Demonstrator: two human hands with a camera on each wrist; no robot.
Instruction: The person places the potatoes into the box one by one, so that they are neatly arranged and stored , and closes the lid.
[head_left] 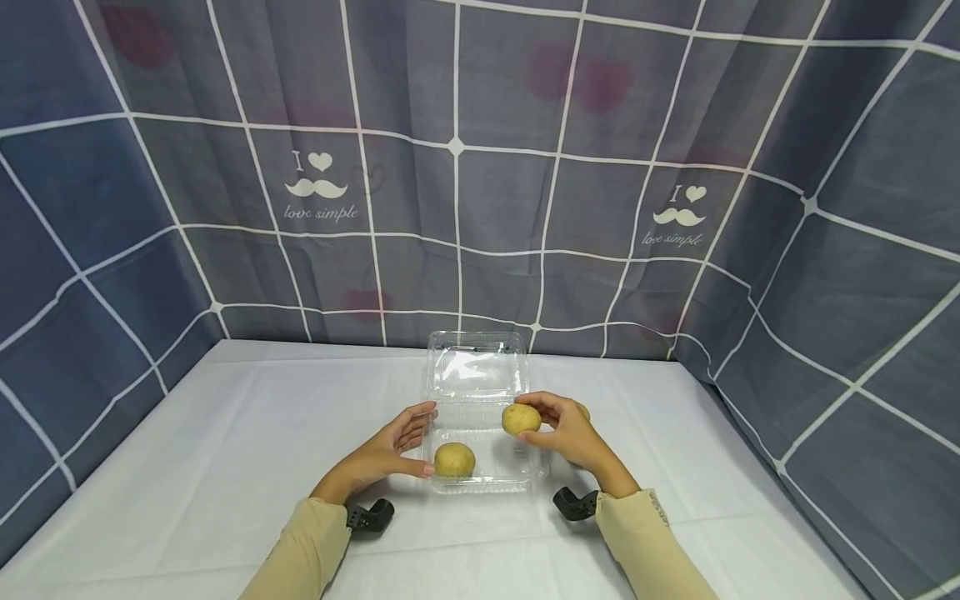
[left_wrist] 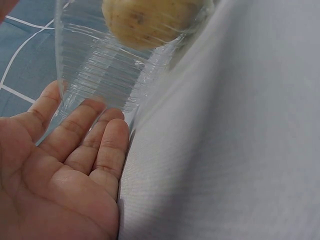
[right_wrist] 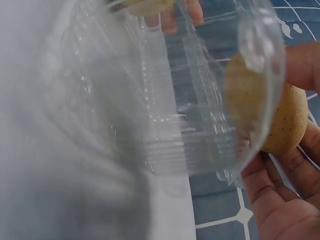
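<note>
A clear plastic clamshell box (head_left: 487,479) lies on the table with its lid (head_left: 477,371) raised at the back. One potato (head_left: 454,460) rests inside, at the box's front left. My right hand (head_left: 566,429) pinches a second potato (head_left: 521,419) between thumb and fingers, over the box's right part; the right wrist view shows this potato (right_wrist: 287,122) partly through the clear wall. Along the left side of the box, my left hand (head_left: 386,450) touches the wall with extended fingers (left_wrist: 70,127), its thumb near the front left corner. A third potato (head_left: 583,412) shows partly behind my right hand.
White cloth covers the table (head_left: 225,467). A grey-blue curtain (head_left: 495,200) with white grid lines hangs behind it and along both sides. Black wrist devices (head_left: 370,516) sit at both cuffs, close to the tabletop.
</note>
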